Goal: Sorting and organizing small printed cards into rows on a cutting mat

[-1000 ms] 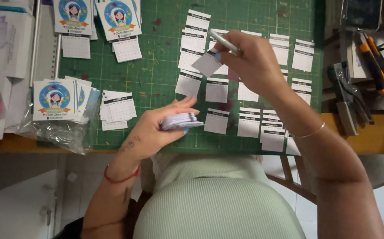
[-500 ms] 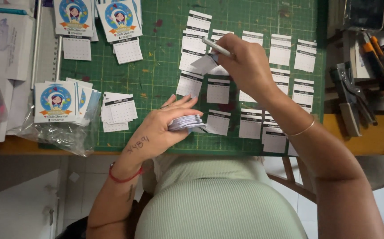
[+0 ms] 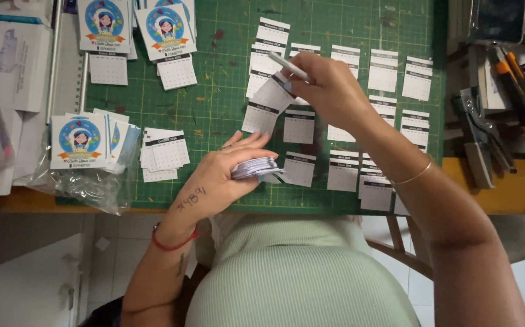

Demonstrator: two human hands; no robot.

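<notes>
The left hand (image 3: 223,175) lies palm up at the near edge of the green cutting mat (image 3: 214,103), its fingers curled around a stack of small cards (image 3: 256,167); how many cards it has cannot be told. The right hand (image 3: 329,91) is closed and raised over the middle of the mat, pinching one small calendar sheet (image 3: 272,92) and also a thin white pen (image 3: 288,65). Its fingertips are hidden behind the knuckles, and it covers some of the sheets under it. Since half a second ago this hand has lifted the sheet a little toward the far side of the mat, while the left hand stayed almost in place. Rows of calendar sheets (image 3: 383,69) lie on the right half of the mat, and the tools (image 3: 505,103) right of the mat are partly cut off.
</notes>
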